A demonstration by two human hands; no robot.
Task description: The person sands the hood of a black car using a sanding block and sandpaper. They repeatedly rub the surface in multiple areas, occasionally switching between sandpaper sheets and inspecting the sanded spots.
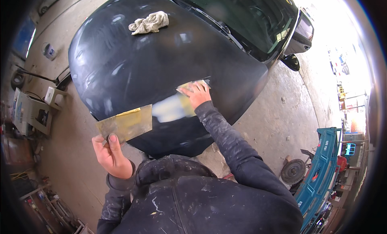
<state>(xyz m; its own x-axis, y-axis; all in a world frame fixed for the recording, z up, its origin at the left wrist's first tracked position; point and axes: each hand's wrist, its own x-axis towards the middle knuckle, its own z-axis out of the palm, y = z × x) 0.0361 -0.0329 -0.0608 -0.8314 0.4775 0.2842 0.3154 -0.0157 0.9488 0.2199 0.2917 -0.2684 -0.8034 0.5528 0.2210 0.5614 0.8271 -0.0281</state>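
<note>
My left hand (112, 156) pinches the near corner of a flat, smeared rectangular putty plate (135, 127) between thumb and fingers. A streak of yellow filler (130, 112) lies along the plate's far edge. The plate is held at the near side of a dark car hood (129, 68). On the hood, my right hand (198, 94) is closed on a thin, yellow-smeared spreader (183, 87), its fingers pressing from above. Just below and left of that hand is a pale whitish patch (171, 109) with yellowish smears at its right end. The palm hides part of the spreader.
A crumpled cream rag (149, 23) lies on the far part of the hood. The windshield (238, 20) and a side mirror (291, 62) are at the far right. A bucket (49, 51) and a box (32, 113) stand left; a teal panel (319, 173) and a wheel (293, 172) are right.
</note>
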